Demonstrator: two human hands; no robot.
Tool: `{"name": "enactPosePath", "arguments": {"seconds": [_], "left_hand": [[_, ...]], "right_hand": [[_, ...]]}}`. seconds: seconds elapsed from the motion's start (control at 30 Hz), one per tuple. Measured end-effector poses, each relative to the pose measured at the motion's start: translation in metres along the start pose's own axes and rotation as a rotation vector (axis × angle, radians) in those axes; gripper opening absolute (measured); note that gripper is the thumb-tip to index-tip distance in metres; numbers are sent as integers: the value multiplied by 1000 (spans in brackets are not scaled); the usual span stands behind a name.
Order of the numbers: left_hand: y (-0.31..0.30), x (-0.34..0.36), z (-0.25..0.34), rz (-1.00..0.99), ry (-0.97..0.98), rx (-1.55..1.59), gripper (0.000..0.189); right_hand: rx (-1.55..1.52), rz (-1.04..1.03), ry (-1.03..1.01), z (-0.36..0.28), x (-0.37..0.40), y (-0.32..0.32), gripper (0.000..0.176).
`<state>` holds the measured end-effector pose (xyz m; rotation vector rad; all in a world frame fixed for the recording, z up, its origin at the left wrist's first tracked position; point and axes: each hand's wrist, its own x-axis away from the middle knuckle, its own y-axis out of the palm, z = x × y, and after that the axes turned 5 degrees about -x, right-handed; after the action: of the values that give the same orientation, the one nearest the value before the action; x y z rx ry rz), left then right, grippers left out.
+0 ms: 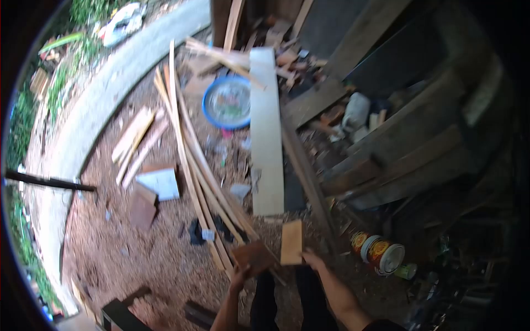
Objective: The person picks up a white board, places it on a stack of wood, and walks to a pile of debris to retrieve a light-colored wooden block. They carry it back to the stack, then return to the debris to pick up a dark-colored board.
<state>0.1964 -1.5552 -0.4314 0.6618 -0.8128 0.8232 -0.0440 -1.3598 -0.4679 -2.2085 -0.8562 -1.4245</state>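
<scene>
My left hand (238,277) grips a dark reddish-brown wooden board (254,257) by its lower left edge. In my right hand (312,259) is a lighter, tan wooden block (292,243), held upright by its lower right side. The two pieces are close together in front of my legs, with a small gap between them. Long thin wooden strips (190,160) run along the ground just beyond the brown board. A dark cloth-like item with a white label (208,235) lies by the strips' near end.
A long pale board (267,132) lies ahead, beside a blue-rimmed round basin (227,103). Leaning planks (397,149) crowd the right side. A patterned can (381,253) lies at lower right. Short boards (135,138) and a white panel (160,183) rest on wood shavings at left.
</scene>
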Motion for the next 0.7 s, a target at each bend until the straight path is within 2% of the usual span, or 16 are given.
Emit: {"name": "enactPosePath", "arguments": {"seconds": [0.03, 0.1, 0.17, 0.23, 0.27, 0.33, 0.37, 0.43, 0.47, 0.5, 0.57, 0.6, 0.63, 0.7], "left_hand": [[9, 30, 22, 3, -29, -26, 48], [18, 79, 46, -28, -77, -28, 39], [20, 110, 56, -106, -65, -36, 39], [34, 133, 72, -223, -21, -106, 51], [43, 145, 77, -272, 4, -137, 51], [74, 181, 105, -457, 47, -193, 39], [98, 207, 121, -529, 62, -245, 39], [145, 279, 149, -638, 117, -455, 55], [122, 203, 95, -579, 173, -605, 66], [138, 206, 92, -622, 178, -664, 66], [166, 234, 87, -716, -97, -384, 40], [197, 262, 63, -771, 0, -537, 39], [220, 275, 47, -797, -2, -586, 39], [251, 306, 3, -794, -57, -626, 39]], "right_hand": [[-50, 124, 28, 46, -5, -25, 35], [-209, 264, 23, 19, 105, -36, 36], [-258, 340, 44, 30, 168, -58, 37], [-319, 354, 109, 38, 229, -76, 32], [-361, 379, 68, 50, 257, -84, 32], [-563, 244, -34, 81, 300, -95, 45], [-626, 284, -85, 92, 318, -104, 45], [-757, 373, -48, 126, 357, -106, 29], [-346, 444, -81, 141, 379, -111, 39], [-415, 467, -94, 148, 407, -116, 39], [-624, 563, -166, 156, 468, -124, 29], [-788, 604, -183, 201, 505, -107, 25], [-876, 658, -213, 222, 524, -112, 21], [-815, 793, -242, 289, 520, -121, 23]]}}
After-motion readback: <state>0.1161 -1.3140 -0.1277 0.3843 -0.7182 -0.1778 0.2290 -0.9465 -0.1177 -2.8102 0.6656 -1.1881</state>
